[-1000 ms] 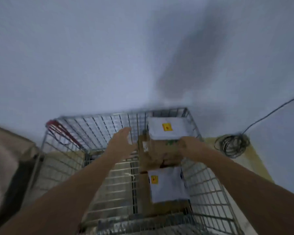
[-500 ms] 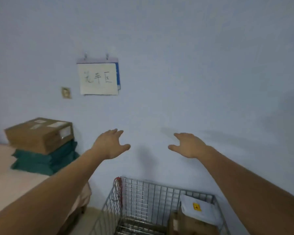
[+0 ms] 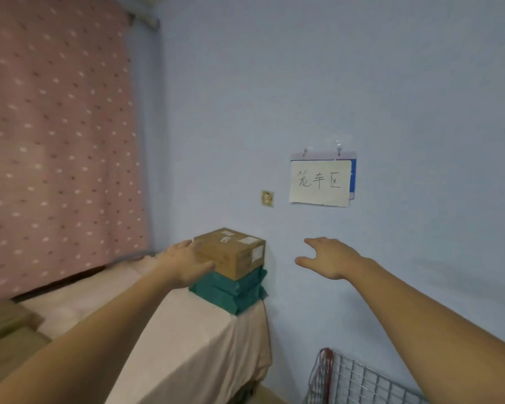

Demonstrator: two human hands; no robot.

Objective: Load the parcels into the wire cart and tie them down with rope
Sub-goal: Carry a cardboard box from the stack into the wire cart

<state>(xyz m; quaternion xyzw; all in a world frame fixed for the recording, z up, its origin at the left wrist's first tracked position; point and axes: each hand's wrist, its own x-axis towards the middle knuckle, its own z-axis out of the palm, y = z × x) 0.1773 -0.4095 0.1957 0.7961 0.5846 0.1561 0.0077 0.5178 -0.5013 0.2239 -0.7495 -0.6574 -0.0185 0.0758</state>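
Observation:
A brown cardboard parcel (image 3: pixel 234 252) with white labels lies on top of two dark green parcels (image 3: pixel 231 291), stacked at the far corner of a cloth-covered table (image 3: pixel 187 339). My left hand (image 3: pixel 184 265) lies open against the near left side of the cardboard parcel, touching it. My right hand (image 3: pixel 330 258) hovers open in the air to the right of the stack, apart from it. Only a corner of the wire cart (image 3: pixel 359 380) shows at the bottom right; its contents are out of view. No rope is visible.
A pink dotted curtain (image 3: pixel 59 141) hangs at the left. The blue wall carries a handwritten paper sign (image 3: pixel 319 182) and a small socket (image 3: pixel 267 198). More brown cardboard (image 3: pixel 3 325) lies at the left edge of the table.
The view swung up and left from the cart to the table. Both hands left the parcels in the cart and reached toward the stack; my left hand now touches the cardboard parcel.

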